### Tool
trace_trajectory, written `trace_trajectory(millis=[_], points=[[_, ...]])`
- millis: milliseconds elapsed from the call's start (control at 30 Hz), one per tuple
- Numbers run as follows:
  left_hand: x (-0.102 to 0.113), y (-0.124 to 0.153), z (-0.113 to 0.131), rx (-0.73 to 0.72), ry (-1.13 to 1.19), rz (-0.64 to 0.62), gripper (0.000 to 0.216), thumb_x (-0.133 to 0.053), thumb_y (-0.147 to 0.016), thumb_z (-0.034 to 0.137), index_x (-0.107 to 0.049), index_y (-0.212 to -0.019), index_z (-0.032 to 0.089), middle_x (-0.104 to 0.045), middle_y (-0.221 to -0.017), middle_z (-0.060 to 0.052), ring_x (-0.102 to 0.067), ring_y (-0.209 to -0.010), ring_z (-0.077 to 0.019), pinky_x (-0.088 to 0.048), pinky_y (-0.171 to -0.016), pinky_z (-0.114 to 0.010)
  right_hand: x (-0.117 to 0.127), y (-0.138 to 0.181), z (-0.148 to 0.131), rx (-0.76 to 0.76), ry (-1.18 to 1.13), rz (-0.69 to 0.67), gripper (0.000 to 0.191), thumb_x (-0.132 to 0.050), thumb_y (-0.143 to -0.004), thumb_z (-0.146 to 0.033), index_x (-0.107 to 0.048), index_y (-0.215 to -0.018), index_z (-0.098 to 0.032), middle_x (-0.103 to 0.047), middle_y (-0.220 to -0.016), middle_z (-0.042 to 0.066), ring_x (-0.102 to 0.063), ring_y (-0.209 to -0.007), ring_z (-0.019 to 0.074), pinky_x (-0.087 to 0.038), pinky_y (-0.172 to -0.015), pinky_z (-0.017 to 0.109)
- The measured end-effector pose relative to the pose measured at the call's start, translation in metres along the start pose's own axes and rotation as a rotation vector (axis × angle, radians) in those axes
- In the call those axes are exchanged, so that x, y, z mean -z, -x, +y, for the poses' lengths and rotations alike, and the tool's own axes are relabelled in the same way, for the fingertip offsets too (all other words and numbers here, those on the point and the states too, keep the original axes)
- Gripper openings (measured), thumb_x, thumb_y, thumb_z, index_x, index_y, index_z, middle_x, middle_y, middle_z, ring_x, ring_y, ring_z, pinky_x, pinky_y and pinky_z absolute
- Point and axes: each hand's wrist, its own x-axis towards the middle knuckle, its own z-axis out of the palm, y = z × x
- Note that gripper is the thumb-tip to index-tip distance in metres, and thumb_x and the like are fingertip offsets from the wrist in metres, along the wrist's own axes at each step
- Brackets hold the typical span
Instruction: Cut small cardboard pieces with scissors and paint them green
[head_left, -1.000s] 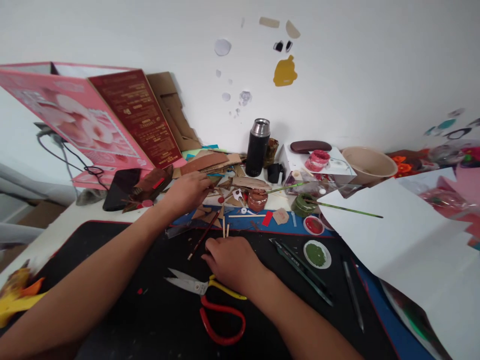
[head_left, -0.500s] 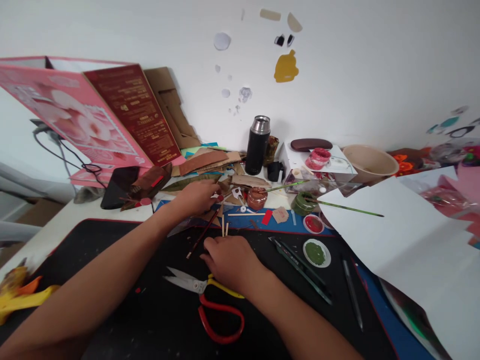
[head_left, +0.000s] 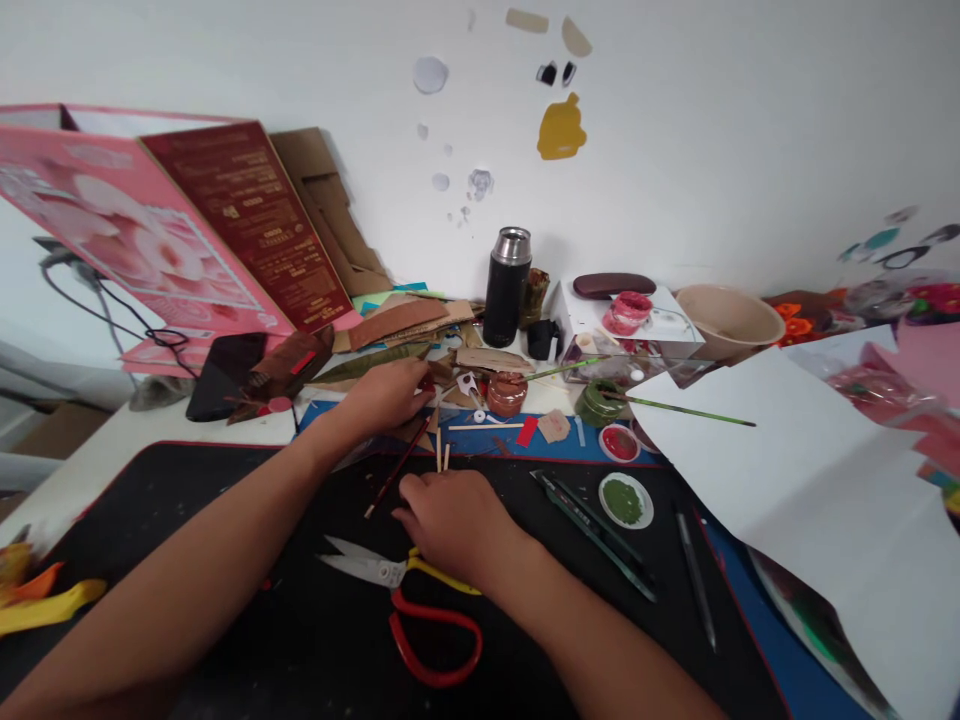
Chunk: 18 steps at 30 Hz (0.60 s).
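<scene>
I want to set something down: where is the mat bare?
The black mat is mostly bare between left forearm and scissors, and between that forearm and the mat's left edge; narrowly so between right forearm and green cutter. Crowded: the far side around the left hand, with cardboard scraps and paint jars.

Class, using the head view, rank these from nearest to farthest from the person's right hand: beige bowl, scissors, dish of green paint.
From the right hand:
1. Scissors: right beside it, on the near side.
2. Dish of green paint: to its right.
3. Beige bowl: farther right, at the back.
</scene>
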Motion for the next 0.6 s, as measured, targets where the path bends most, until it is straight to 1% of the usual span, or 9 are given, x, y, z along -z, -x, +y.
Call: trace_trajectory(millis=[133, 200, 267, 333, 400, 467, 533, 600], points=[[0.002, 0.008, -0.011, 0.025, 0.165, 0.088, 0.027, -0.057, -0.093, 0.039, -0.072, -0.105, 0.020, -0.077, -0.096, -0.010, -0.071, -0.087, -0.0273, -0.052, -0.078, -0.036, 0.000, 0.000, 0.000, -0.009, -0.006, -0.001, 0.023, -0.059, -0.107, -0.036, -0.068, -0.111, -0.015, -0.080, -0.101, 0.011, -0.078, -0.092, 0.0292, -0.054, -0.071, 0.035], [0.007, 0.015, -0.017, 0.047, 0.291, 0.117, 0.032, -0.059, -0.092, 0.046, -0.073, -0.104, 0.020, -0.076, -0.089, -0.007, -0.068, -0.078, -0.0241, -0.051, -0.072, -0.033, -0.001, 0.001, 0.000, -0.010, -0.009, -0.005, 0.023, -0.058, -0.107, -0.036, -0.068, -0.111, -0.015, -0.080, -0.101, 0.011, -0.078, -0.092, 0.0293, -0.055, -0.071, 0.035], [0.013, 0.024, -0.023, 0.081, 0.437, 0.147, 0.037, -0.059, -0.091, 0.053, -0.073, -0.103, 0.020, -0.075, -0.086, -0.005, -0.067, -0.074, -0.0219, -0.051, -0.068, -0.031, -0.001, 0.001, 0.000, -0.009, -0.009, -0.007, 0.023, -0.058, -0.107, -0.036, -0.067, -0.111, -0.015, -0.080, -0.101, 0.011, -0.078, -0.092, 0.0298, -0.055, -0.071, 0.036], [0.020, 0.034, -0.029, 0.122, 0.568, 0.180, 0.044, -0.063, -0.087, 0.059, -0.075, -0.105, 0.020, -0.078, -0.090, -0.005, -0.068, -0.078, -0.0223, -0.053, -0.071, -0.031, -0.001, 0.000, 0.000, -0.010, -0.012, -0.007, 0.023, -0.057, -0.107, -0.036, -0.067, -0.112, -0.015, -0.080, -0.101, 0.011, -0.078, -0.092, 0.0302, -0.055, -0.071, 0.037], [0.025, 0.045, -0.034, 0.168, 0.695, 0.212, 0.052, -0.068, -0.083, 0.064, -0.077, -0.111, 0.021, -0.080, -0.101, -0.006, -0.072, -0.089, -0.0255, -0.057, -0.078, -0.033, -0.001, 0.000, 0.000, -0.013, -0.018, -0.007, 0.022, -0.057, -0.107, -0.035, -0.066, -0.112, -0.016, -0.080, -0.101, 0.011, -0.078, -0.092, 0.0299, -0.055, -0.072, 0.037], [0.027, 0.056, -0.035, 0.225, 0.799, 0.205, 0.058, -0.070, -0.080, 0.067, -0.078, -0.115, 0.021, -0.081, -0.107, -0.008, -0.073, -0.096, -0.0288, -0.058, -0.081, -0.035, 0.000, 0.000, 0.000, -0.014, -0.018, -0.008, 0.022, -0.057, -0.107, -0.035, -0.067, -0.112, -0.016, -0.080, -0.100, 0.011, -0.077, -0.092, 0.0294, -0.054, -0.073, 0.036], [0.025, 0.065, -0.034, 0.286, 0.870, 0.184, 0.061, -0.071, -0.080, 0.069, -0.079, -0.115, 0.021, -0.081, -0.105, -0.008, -0.073, -0.094, -0.0293, -0.059, -0.079, -0.036, 0.000, 0.001, 0.000, -0.020, -0.011, -0.013, 0.022, -0.057, -0.107, -0.036, -0.067, -0.112, -0.016, -0.080, -0.100, 0.011, -0.077, -0.092, 0.0290, -0.053, -0.072, 0.035], [0.020, 0.071, -0.030, 0.334, 0.907, 0.197, 0.060, -0.071, -0.080, 0.070, -0.079, -0.112, 0.021, -0.081, -0.102, -0.007, -0.072, -0.088, -0.0269, -0.059, -0.078, -0.035, 0.001, 0.001, 0.000, -0.022, -0.004, -0.016, 0.023, -0.057, -0.108, -0.036, -0.067, -0.113, -0.016, -0.080, -0.100, 0.011, -0.077, -0.092, 0.0285, -0.052, -0.073, 0.035]])
